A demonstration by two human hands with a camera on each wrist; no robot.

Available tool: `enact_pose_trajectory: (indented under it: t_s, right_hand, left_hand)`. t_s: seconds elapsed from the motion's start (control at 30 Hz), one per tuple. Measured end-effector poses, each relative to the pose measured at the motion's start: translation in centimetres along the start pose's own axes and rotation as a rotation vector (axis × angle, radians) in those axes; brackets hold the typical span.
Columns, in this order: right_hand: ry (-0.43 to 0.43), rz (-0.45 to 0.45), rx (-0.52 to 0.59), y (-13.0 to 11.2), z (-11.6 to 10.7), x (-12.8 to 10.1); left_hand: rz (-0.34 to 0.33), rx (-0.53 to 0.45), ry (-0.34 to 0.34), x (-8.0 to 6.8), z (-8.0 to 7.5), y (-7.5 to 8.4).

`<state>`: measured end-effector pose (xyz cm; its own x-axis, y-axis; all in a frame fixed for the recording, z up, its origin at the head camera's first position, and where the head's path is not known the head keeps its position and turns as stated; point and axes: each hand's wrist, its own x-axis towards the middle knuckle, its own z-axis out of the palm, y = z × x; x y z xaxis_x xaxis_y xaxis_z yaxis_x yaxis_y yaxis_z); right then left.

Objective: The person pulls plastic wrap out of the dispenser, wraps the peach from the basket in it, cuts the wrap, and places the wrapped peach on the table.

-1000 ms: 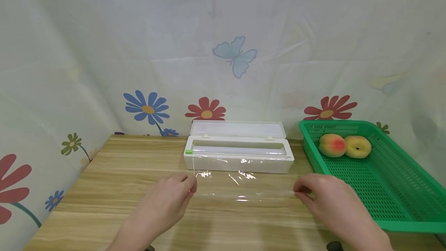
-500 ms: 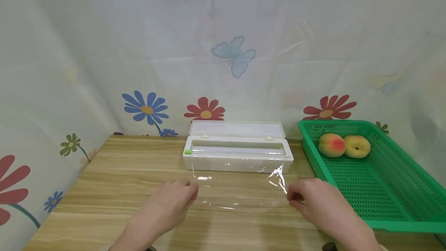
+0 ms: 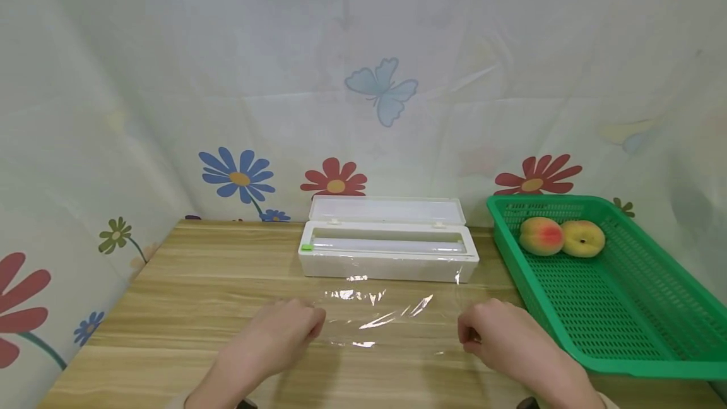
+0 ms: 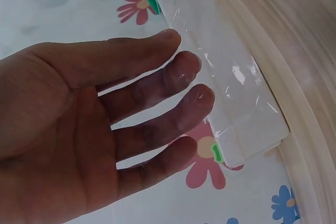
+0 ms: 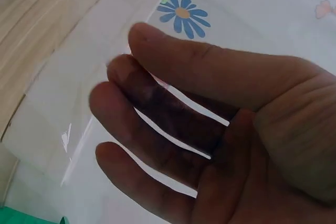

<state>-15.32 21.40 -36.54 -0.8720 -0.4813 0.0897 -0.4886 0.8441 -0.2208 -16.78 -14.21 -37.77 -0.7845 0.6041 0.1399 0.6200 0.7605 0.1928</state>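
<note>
A white cling-film dispenser box (image 3: 389, 264) stands open at the back of the wooden table (image 3: 216, 276), its lid (image 3: 386, 210) tipped back. A clear sheet of film (image 3: 386, 317) runs from the box toward me. My left hand (image 3: 315, 322) pinches the sheet's near left corner and my right hand (image 3: 466, 331) pinches its near right corner. In the left wrist view the film (image 4: 212, 61) lies over the fingertips of the left hand (image 4: 181, 51), with the box (image 4: 252, 129) behind. In the right wrist view the right hand (image 5: 126, 51) has its thumb above its fingers, and the film (image 5: 68, 103) stretches away from them.
A green plastic basket (image 3: 514, 257) sits at the right of the table with two peaches (image 3: 542, 235) (image 3: 583, 238) at its far end. A flower-printed cloth (image 3: 363, 93) hangs behind and to the left. A green slider (image 3: 307, 247) marks the box's left end.
Both hands have drawn the film further out of the box toward me. The right hand has also shifted left. The sheet now lies longer and more wrinkled.
</note>
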Motion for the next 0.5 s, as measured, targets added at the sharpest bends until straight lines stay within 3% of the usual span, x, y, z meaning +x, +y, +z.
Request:
enact_pose_trajectory:
  t_s: [0.23, 0.5]
  right_hand:
    - [-0.180, -0.109, 0.092, 0.3, 0.9, -0.4]
    - [-0.207, -0.120, 0.114, 0.2, 1.7, -0.5]
  left_hand:
    - [0.024, -0.011, -0.028, 0.1, 0.4, -0.2]
    - [-0.010, -0.026, -0.146, 0.2, 0.6, -0.2]
